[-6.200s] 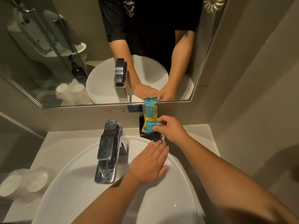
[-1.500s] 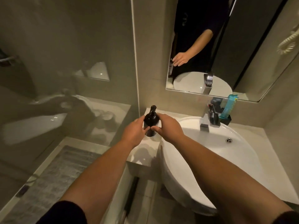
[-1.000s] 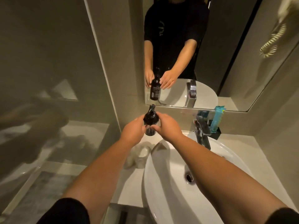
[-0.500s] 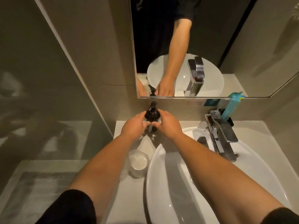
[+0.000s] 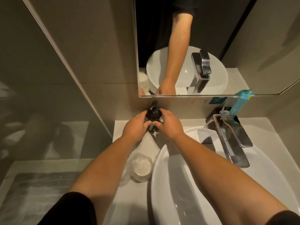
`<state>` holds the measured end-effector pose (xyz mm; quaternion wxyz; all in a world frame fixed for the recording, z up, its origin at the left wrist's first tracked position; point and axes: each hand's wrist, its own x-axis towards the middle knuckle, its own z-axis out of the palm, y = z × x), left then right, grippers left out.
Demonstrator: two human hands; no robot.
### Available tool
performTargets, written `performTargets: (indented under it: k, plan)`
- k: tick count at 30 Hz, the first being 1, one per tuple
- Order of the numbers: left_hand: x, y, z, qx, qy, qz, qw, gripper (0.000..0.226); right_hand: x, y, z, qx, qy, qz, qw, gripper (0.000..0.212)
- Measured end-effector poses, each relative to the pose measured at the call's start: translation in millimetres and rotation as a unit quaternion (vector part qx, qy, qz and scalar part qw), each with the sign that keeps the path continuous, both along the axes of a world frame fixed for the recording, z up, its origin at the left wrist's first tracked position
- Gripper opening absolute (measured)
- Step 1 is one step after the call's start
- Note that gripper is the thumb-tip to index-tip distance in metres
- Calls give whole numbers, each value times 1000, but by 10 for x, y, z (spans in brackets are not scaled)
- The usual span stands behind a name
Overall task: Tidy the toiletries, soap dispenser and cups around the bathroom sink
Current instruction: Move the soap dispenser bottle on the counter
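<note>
A bathroom: a white sink (image 5: 162,184) with a chrome faucet (image 5: 233,140) right of the hands, a wall mirror (image 5: 243,46) beyond them, tiled walls.

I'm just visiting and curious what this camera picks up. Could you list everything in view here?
soap dispenser: one, black pump bottle, back left of the counter, below the mirror
cups: white, in clear wrap, counter left of the sink; number unclear
sink: one, white, centre right
tap: one, chrome, behind the sink
toiletry packets: teal, upright in a dark holder behind the tap; number unclear
mirror: one, on the wall
counter: one, pale
left hand: grip on the dispenser's left side
right hand: grip on its right side
</note>
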<state>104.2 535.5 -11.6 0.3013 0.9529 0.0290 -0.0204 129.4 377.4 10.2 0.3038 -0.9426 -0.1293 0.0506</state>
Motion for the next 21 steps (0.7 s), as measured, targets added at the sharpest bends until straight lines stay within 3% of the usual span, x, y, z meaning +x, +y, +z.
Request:
performTargets:
  k: [10,16,21]
  plan:
    - [-39,-1,89,44,15,-12,999,50,-42,-44,95,4,32,8,999,55]
    - [-214,78,326,105,26,-6,994,58,-185,-181,317,-39,41,1,998,78]
    - [-499,106,570,153,26,-24,988,55,-412,-294,552,-69,22,19,997,76]
